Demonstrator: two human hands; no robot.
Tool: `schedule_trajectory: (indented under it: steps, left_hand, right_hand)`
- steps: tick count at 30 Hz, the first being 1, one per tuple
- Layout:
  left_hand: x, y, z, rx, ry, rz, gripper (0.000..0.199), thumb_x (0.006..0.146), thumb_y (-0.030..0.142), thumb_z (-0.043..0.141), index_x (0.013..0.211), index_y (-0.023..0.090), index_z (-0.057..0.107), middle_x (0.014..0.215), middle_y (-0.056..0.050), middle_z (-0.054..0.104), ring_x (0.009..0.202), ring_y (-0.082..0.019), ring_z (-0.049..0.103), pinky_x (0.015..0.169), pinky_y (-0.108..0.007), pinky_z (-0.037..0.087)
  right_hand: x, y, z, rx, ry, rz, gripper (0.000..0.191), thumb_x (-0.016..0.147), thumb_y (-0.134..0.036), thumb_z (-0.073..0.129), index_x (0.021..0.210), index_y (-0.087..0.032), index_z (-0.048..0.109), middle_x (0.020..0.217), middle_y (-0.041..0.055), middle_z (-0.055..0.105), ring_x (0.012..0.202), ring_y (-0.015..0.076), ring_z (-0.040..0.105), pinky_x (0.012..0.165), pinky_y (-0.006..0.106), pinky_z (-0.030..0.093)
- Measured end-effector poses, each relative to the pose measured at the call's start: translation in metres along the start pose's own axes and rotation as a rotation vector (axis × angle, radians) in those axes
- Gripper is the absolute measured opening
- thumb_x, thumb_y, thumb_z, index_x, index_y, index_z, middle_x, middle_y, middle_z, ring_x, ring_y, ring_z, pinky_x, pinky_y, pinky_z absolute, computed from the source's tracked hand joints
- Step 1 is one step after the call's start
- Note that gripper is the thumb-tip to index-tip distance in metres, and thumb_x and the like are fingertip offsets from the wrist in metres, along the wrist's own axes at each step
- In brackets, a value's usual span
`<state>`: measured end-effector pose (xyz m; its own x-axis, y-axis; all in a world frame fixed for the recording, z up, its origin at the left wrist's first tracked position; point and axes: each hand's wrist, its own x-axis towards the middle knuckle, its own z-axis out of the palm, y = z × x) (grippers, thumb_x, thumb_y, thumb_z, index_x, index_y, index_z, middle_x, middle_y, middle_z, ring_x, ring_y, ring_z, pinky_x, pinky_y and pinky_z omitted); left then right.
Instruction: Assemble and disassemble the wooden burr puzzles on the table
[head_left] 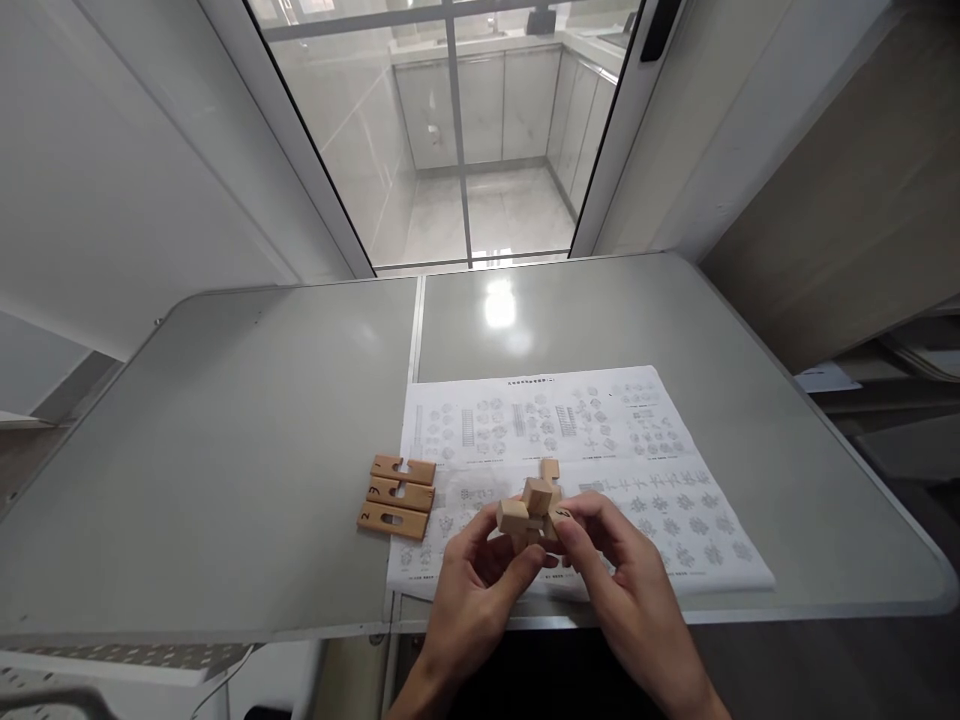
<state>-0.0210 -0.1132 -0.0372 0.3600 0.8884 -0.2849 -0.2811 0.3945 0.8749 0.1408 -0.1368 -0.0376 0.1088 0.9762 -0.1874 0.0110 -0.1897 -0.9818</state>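
Between both hands is a wooden burr puzzle [537, 497], made of several interlocked pale blocks, held above the printed sheet near the table's front edge. My left hand [480, 585] grips it from the left, thumb pressed along its lower front. On the right, my right hand [619, 570] pinches a piece with a dark mark on it. Fingers and blocks hide the puzzle's underside. Left of the hands lie three flat, slotted wooden pieces: one marked 1 [384, 466], one marked 3 [384, 492] and one marked 2 [379, 517].
A white instruction sheet [600, 470] covered with small diagrams lies on the grey folding table [262, 430]. A metal seam [417, 330] crosses the tabletop. Beyond the far edge stands a glass door [457, 130] with a metal frame. A white cloth or paper [829, 378] is off to the right.
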Motion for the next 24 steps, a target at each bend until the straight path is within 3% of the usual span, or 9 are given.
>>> schedule_trajectory:
  steps: [10,15,19,24]
  left_hand:
    - [-0.004,0.004,-0.002,0.225,-0.002,0.048,0.024,0.098,0.033,0.079,0.113,0.02,0.067,0.101,-0.005,0.082,0.1,-0.023,0.081,0.096,-0.034,0.061]
    - [-0.002,0.008,-0.016,0.356,-0.081,0.076,0.047,0.099,0.039,0.076,0.139,0.023,0.06,0.111,-0.007,0.08,0.1,-0.024,0.081,0.098,-0.037,0.061]
    - [-0.001,0.006,-0.02,0.283,-0.096,0.028,0.048,0.104,0.05,0.067,0.14,0.02,0.059,0.11,-0.01,0.08,0.096,-0.025,0.082,0.088,-0.036,0.062]
    - [-0.001,0.006,-0.014,0.33,-0.032,0.023,0.044,0.106,0.052,0.062,0.136,0.019,0.06,0.097,-0.007,0.079,0.086,-0.021,0.078,0.084,-0.032,0.058]
  right_hand:
    - [0.007,-0.009,-0.009,0.011,-0.098,0.117,0.046,0.103,-0.065,0.061,0.091,-0.021,0.069,0.077,0.0009,0.061,0.071,0.0166,0.055,0.069,0.028,0.048]
    - [0.013,-0.011,-0.013,0.051,-0.214,0.223,0.048,0.1,-0.068,0.065,0.088,-0.021,0.065,0.07,-0.0025,0.055,0.065,0.0139,0.049,0.064,0.026,0.044]
    - [0.011,-0.009,-0.009,0.129,-0.205,0.218,0.049,0.101,-0.07,0.062,0.091,-0.022,0.062,0.068,-0.0041,0.051,0.06,0.0131,0.046,0.058,0.026,0.041]
    - [0.004,-0.008,-0.006,0.063,-0.193,0.116,0.043,0.104,-0.065,0.059,0.102,-0.022,0.065,0.071,-0.0024,0.057,0.064,0.0156,0.053,0.061,0.027,0.046]
